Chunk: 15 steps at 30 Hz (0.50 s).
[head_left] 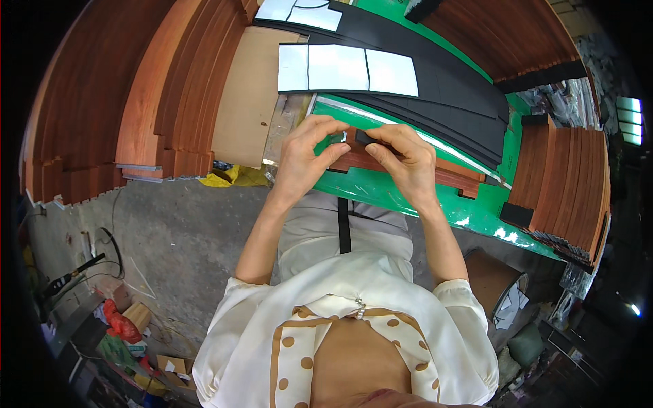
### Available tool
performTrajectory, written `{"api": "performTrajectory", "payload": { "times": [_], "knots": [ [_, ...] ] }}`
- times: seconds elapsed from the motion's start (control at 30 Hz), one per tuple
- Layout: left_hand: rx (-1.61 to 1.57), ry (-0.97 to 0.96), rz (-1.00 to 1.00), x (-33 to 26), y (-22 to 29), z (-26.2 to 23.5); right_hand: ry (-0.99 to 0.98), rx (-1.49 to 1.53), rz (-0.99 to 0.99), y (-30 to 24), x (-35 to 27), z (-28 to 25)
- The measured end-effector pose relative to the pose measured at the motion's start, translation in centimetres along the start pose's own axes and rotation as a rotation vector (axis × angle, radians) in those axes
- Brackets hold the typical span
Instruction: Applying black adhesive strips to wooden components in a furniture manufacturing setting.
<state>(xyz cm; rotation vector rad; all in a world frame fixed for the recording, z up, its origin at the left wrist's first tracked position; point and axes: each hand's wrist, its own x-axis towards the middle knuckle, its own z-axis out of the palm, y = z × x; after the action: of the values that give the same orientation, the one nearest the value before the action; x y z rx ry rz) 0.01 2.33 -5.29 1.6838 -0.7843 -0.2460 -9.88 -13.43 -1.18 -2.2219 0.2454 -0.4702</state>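
My left hand [307, 155] is closed in a pinch on a small shiny, greenish piece [338, 138] between thumb and forefinger. In my right hand [406, 156], also pinched, is a small black strip [362, 137]. The two pieces are held close together; I cannot tell whether they touch. Beneath both hands lies a reddish-brown wood-grain board [449, 178] on the green table covering [435, 200]. Just beyond my fingers, white-faced rectangular pieces [338, 68] with black edges lie side by side on a pile of black sheets [456, 102].
Tall stacks of wood-grain boards stand at the left [143, 102] and right [561, 180], with another stack [503, 34] at the far right. A brown cardboard sheet [241, 102] lies beside the left stack. A round bin [490, 279] with scraps stands on the floor at the right.
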Motion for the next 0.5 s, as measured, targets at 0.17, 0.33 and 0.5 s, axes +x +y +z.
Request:
{"api": "performTrajectory", "payload": {
  "times": [0.17,0.33,0.5],
  "knots": [
    [-0.083,-0.022,0.011,0.42,-0.32,-0.01,0.001,-0.101,-0.089,0.25,0.32,0.53],
    [-0.06,-0.032,0.051,0.47,-0.91,-0.02,0.014,-0.153,-0.109,0.19,0.36,0.81],
    [-0.067,-0.043,0.044,0.53,-1.02,-0.11,0.011,-0.159,-0.092,0.03,0.38,0.94]
  ]
}}
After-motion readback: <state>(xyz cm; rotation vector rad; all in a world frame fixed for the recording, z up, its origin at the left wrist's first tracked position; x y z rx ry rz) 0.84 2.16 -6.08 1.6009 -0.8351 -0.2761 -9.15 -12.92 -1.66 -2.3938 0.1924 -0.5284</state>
